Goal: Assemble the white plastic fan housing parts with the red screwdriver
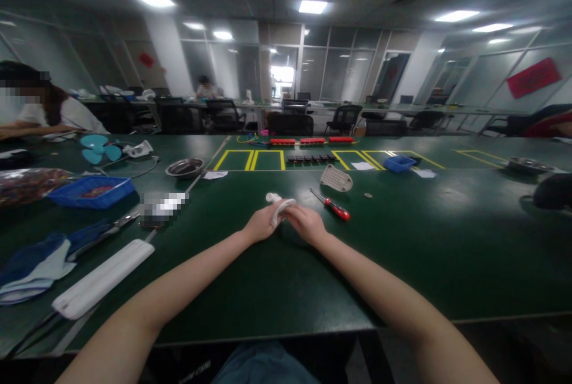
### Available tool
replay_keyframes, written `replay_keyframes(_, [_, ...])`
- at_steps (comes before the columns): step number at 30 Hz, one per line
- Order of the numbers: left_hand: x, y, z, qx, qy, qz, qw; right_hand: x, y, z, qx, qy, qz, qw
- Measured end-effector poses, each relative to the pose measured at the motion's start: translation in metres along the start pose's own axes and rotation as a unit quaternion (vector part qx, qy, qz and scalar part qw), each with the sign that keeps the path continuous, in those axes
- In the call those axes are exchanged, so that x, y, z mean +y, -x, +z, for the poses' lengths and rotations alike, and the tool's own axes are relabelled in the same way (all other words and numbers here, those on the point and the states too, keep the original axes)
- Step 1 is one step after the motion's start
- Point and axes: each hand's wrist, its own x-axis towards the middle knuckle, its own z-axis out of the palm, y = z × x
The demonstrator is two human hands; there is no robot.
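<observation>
While both forearms rest on the green table (447, 241), the left hand (260, 227) and right hand (309, 224) meet near its middle, each with fingers closed on a small white part (281, 208) held between them. A red screwdriver (333, 205) lies just right of the hands, with a white grille (336, 178) beyond it.

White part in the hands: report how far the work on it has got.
Done: little that shows; a white perforated cover lies loose on the table. In hand: left hand and right hand both grip the white part. Still to do: the red-handled screwdriver lies untouched by the right hand and a small round piece sits beyond it, so any fastening probably remains.
</observation>
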Motion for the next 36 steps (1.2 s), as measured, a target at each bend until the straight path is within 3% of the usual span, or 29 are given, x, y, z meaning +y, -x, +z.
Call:
replay_keyframes(18, [0.0042,0.003,-0.003,0.011,-0.039,0.019,0.999,-0.004,-0.0011,-0.0026,0.013,0.02,0.105,0.994])
replay_keyframes(26, [0.0059,0.0035,-0.0035,0.017,-0.051,0.007,0.999,-0.0044,-0.0031,-0.0065,-0.016,-0.001,0.101,0.995])
replay_keyframes(36, [0.003,0.0037,-0.0048,0.005,-0.04,0.017,0.999,-0.0006,-0.0009,-0.0023,-0.009,-0.014,0.113,0.993])
